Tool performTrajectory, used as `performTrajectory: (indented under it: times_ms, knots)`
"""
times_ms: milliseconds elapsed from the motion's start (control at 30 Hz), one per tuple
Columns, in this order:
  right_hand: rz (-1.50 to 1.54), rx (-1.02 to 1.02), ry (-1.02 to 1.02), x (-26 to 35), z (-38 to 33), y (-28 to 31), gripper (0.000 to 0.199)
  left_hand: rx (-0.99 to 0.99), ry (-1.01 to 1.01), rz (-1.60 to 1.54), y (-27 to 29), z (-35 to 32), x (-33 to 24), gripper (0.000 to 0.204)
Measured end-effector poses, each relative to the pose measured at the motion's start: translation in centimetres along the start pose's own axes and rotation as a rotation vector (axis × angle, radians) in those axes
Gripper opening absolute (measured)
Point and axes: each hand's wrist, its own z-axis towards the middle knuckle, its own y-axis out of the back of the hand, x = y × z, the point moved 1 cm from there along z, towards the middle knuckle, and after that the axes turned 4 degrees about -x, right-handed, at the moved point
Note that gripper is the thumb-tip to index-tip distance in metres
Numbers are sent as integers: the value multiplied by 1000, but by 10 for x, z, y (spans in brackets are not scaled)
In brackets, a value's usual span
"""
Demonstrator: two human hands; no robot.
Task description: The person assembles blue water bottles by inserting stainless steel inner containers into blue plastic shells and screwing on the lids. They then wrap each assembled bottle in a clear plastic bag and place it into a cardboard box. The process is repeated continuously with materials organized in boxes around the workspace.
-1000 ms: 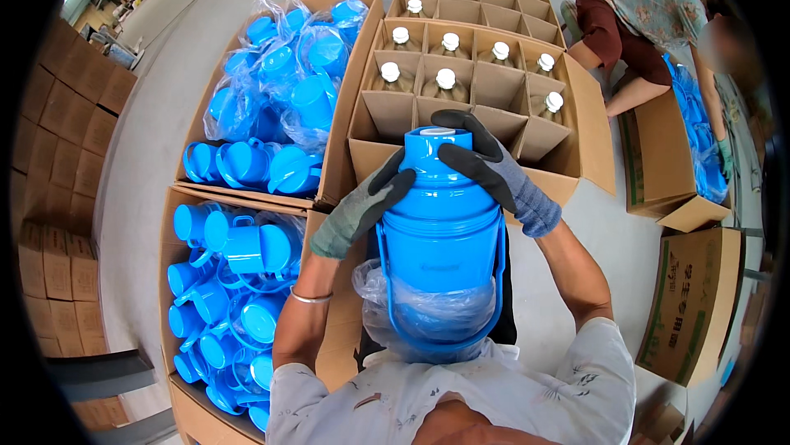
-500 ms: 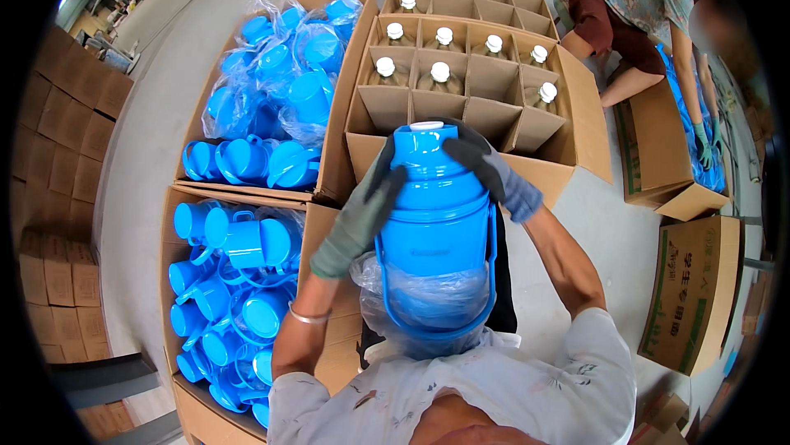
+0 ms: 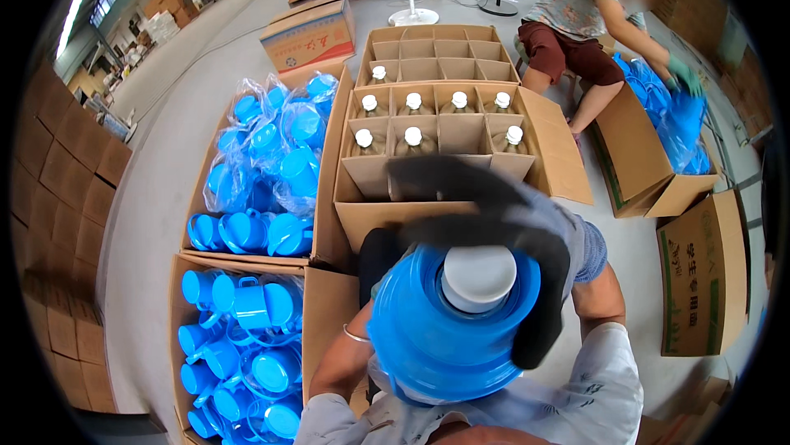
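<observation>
A blue thermos flask [image 3: 440,338] with a pale round stopper [image 3: 479,278] is tilted toward me over my lap. My left forearm [image 3: 339,356], with a bangle at the wrist, runs to the flask's left side. My left hand supports the flask there, its fingers hidden behind it. Over the flask's top my right hand [image 3: 502,227] is raised in a dark-palmed, grey-cuffed glove. Its fingers are apart and somewhat blurred, reaching leftward above the stopper, while one finger curves down by the flask's right rim. Whether it touches the flask I cannot tell.
A divided carton [image 3: 387,212] ahead holds several white-capped bottles; another divided carton [image 3: 508,73] stands behind. On the left, two cartons hold blue cups [image 3: 276,369] and plastic-wrapped blue parts [image 3: 300,169]. At right a person [image 3: 568,25] in green gloves works over a carton [image 3: 634,161] of blue bags.
My right hand has come off the flask's neck and spread above its top. The flask has tipped toward me, its stopper facing up. The view has tilted up.
</observation>
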Motion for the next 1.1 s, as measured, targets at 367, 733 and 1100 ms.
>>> performTrajectory:
  times_ms: [367,733,1100]
  knots:
    - [-338,115,-1001,-69,-104,18,48,221,364,-357,28,-44,-20,54]
    - [229,-106,-965,-33,-85,29,47,484,321,-897,27,-21,-58,54]
    - [185,15,-897,-12,-76,42,33,317,527,-1079,6,-53,-57,73]
